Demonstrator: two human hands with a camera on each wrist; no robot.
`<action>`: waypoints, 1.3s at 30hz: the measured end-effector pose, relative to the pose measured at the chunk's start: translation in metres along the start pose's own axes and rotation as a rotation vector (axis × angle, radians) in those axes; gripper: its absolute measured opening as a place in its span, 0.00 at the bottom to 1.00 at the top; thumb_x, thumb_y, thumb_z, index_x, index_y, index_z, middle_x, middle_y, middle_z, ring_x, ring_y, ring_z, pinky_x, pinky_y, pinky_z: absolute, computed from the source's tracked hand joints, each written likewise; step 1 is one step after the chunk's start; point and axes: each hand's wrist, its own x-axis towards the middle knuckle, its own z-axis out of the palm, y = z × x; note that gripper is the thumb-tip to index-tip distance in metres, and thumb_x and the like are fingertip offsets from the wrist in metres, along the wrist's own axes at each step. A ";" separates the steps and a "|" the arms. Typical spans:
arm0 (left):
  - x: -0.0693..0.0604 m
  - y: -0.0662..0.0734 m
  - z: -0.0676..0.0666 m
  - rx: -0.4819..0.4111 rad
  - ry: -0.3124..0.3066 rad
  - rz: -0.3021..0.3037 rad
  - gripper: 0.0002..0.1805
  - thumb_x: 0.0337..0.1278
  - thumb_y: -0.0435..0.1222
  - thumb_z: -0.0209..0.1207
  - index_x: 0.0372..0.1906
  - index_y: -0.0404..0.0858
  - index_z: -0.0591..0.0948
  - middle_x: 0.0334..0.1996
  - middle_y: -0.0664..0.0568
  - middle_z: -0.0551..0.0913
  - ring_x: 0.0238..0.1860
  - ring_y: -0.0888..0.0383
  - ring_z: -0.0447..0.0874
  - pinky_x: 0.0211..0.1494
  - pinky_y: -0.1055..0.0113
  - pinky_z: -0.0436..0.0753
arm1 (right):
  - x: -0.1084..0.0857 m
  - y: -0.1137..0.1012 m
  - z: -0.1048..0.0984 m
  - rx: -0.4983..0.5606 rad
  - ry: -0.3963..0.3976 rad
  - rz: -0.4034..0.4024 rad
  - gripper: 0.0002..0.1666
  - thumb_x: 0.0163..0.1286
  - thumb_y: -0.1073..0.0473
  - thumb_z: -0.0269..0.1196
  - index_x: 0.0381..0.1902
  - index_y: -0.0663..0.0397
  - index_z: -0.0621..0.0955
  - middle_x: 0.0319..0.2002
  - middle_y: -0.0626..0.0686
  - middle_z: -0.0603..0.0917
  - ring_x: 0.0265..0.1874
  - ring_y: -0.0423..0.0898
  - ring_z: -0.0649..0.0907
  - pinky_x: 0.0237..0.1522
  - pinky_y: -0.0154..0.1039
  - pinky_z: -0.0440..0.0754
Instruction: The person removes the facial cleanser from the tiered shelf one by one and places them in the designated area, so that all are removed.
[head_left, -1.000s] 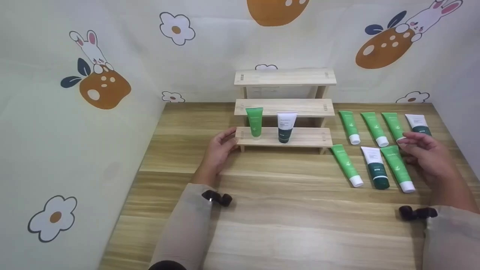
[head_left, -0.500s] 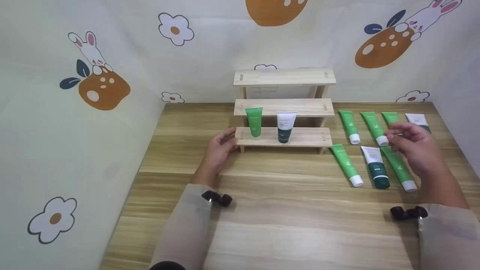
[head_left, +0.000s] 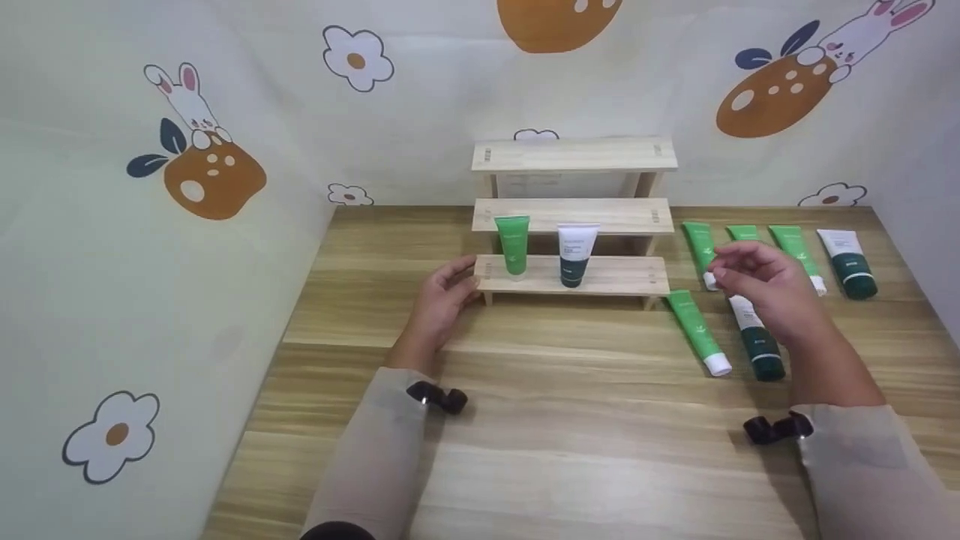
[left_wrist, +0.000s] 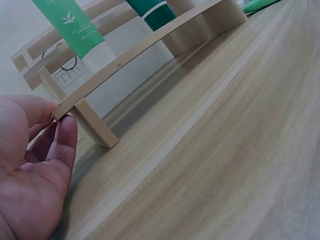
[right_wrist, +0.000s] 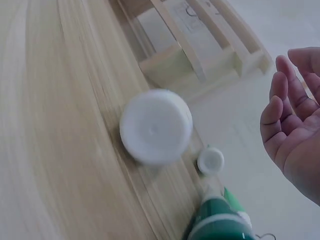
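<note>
My left hand (head_left: 441, 304) pinches the left front corner of the lowest step of a three-tier wooden display stand (left_wrist: 150, 42). On that step stand a green tube (head_left: 513, 246) and a white and dark-green tube (head_left: 577, 255), both upright on their caps. My right hand (head_left: 772, 296) hovers over the tubes lying right of the stand, fingers loosely curved with nothing seen between them. Beneath it lies a white and dark-green tube (head_left: 761, 352), partly covered. In the right wrist view the hand (right_wrist: 297, 125) is apart from a large white cap (right_wrist: 156, 127).
Left of the covered tube lies a green tube (head_left: 697, 330). Behind is a row of green tubes, with another white and dark-green tube (head_left: 853, 266) at its right end. A printed backdrop (head_left: 420, 112) rises behind the wood-grain table (head_left: 570, 420).
My right hand has moved left across the lying tubes, uncovering the far-right white and dark-green tube. The left hand keeps its hold on the stand's corner.
</note>
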 end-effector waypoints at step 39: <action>0.001 -0.001 0.000 -0.044 -0.018 -0.007 0.25 0.72 0.28 0.63 0.71 0.37 0.80 0.70 0.44 0.81 0.58 0.55 0.86 0.58 0.68 0.89 | 0.046 -0.013 0.119 0.036 -0.088 -0.067 0.24 0.70 0.73 0.69 0.62 0.69 0.78 0.46 0.47 0.89 0.45 0.42 0.87 0.45 0.31 0.88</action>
